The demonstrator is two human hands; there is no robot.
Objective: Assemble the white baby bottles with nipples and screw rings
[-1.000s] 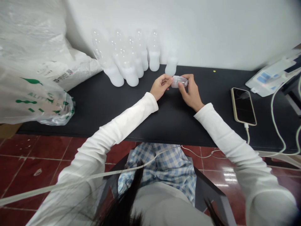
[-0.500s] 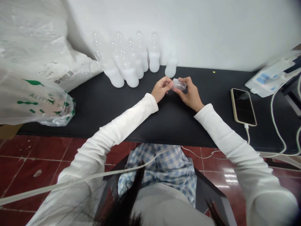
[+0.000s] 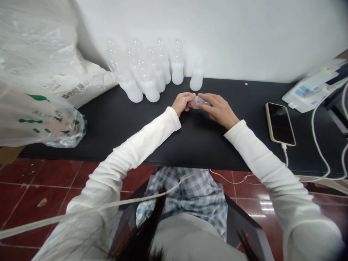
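Over the black table [image 3: 163,134], a small clear plastic piece [image 3: 202,102] spans the gap between my two hands; its exact kind is hard to make out. My left hand [image 3: 184,102] pinches its left end, fingers curled in. From the right, my right hand [image 3: 220,108] grips the same piece, thumb and fingers laid along its sides. Just behind my hands stands a bottle-shaped piece [image 3: 196,80] with a white lower part and a faint clear top. Several similar ones, such as the one with a clear dome [image 3: 178,70], are grouped farther left by the wall.
Large plastic bags [image 3: 40,108] bulge over the table's left end. To the right lie a phone [image 3: 281,124] on a charging cable and a white device [image 3: 301,94] with blue marks. Loose white cables [image 3: 317,134] run along the right edge, and another crosses my lap.
Both hands have shifted slightly left and toward me with the clear piece. My right hand has turned, its fingers now lying over the piece rather than holding its far end.
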